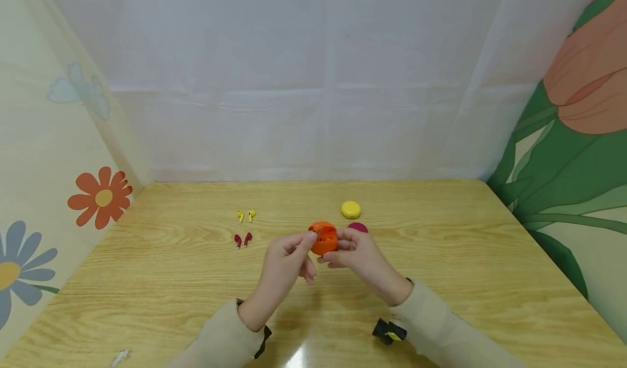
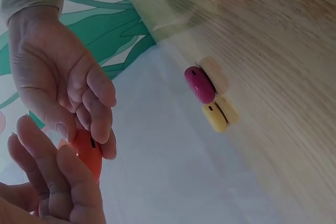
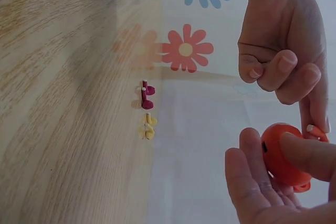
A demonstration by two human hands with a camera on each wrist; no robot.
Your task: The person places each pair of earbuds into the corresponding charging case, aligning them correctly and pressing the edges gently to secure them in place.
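Observation:
My right hand (image 1: 362, 252) holds an orange earbud case (image 1: 329, 244) between thumb and fingers, its lid raised and its inside facing me. At the case's left side, my left hand (image 1: 286, 259) pinches an orange earbud (image 3: 318, 132) by thumb and index finger; a pale stem tip shows in the right wrist view. The left hand's other fingers hang loosely curled below. In the left wrist view, the fingers of both hands partly cover the orange case (image 2: 90, 156). Both hands are above the table, near its middle.
On the wooden table (image 1: 171, 281), two yellow earbuds (image 1: 251, 215) lie behind two dark red earbuds (image 1: 247, 239), left of the hands. A round yellow case (image 1: 350, 209) sits beyond the right hand, with a magenta case (image 1: 358, 227) partly hidden behind that hand. A pale curtain (image 1: 313, 85) borders the back.

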